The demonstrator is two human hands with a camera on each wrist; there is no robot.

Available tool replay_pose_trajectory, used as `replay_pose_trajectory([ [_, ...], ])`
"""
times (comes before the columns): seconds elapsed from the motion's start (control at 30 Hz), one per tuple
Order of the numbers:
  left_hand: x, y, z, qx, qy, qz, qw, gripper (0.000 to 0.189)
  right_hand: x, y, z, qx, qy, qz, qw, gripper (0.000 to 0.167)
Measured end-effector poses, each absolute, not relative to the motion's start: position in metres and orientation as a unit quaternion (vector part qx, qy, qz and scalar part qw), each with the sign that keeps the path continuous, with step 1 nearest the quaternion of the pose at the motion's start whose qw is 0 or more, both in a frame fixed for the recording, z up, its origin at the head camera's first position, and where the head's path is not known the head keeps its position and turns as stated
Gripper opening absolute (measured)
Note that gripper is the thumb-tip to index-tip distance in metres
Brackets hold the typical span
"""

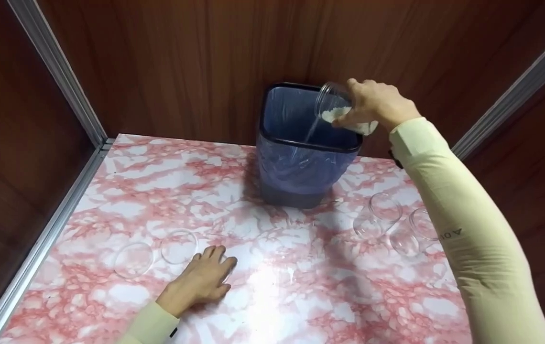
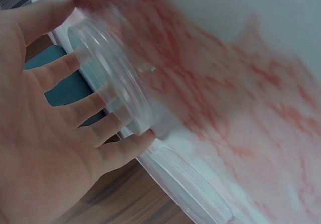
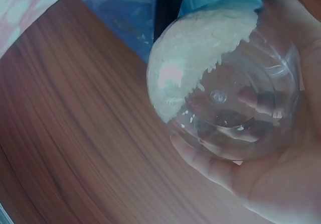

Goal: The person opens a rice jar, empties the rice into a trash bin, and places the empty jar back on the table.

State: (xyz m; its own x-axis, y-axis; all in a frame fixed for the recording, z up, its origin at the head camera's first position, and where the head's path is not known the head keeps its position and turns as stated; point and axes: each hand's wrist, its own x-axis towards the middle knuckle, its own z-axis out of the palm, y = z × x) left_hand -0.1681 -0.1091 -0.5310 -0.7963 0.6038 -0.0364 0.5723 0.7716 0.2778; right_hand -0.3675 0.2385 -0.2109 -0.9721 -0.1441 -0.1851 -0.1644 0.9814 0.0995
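Note:
High on the right in the head view, my right hand grips a clear plastic jar, tilted with its mouth over a bin. White rice-like grains lie along the jar's lower side, and a thin stream falls from its mouth. The bin is lined with a bluish plastic bag and has a dark rim. Low on the left, my left hand rests by a clear round lid. Its fingers are nearly straight and spread, touching or lying just behind the lid; the thumb stands apart from it.
Two more clear lids lie left of my left hand. On the right are two clear jars, one partly behind my right sleeve. The red-and-white marbled table is bordered by brown wood-grain panels with metal edge strips.

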Motion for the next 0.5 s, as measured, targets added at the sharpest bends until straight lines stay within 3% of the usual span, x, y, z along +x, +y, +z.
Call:
replay_pose_trajectory([
  [0.5,-0.1656,-0.1108,-0.5308,0.310,0.936,0.138,0.093,0.058,-0.3647,0.2365,-0.2137,-0.114,0.988,0.098,0.043,0.084],
])
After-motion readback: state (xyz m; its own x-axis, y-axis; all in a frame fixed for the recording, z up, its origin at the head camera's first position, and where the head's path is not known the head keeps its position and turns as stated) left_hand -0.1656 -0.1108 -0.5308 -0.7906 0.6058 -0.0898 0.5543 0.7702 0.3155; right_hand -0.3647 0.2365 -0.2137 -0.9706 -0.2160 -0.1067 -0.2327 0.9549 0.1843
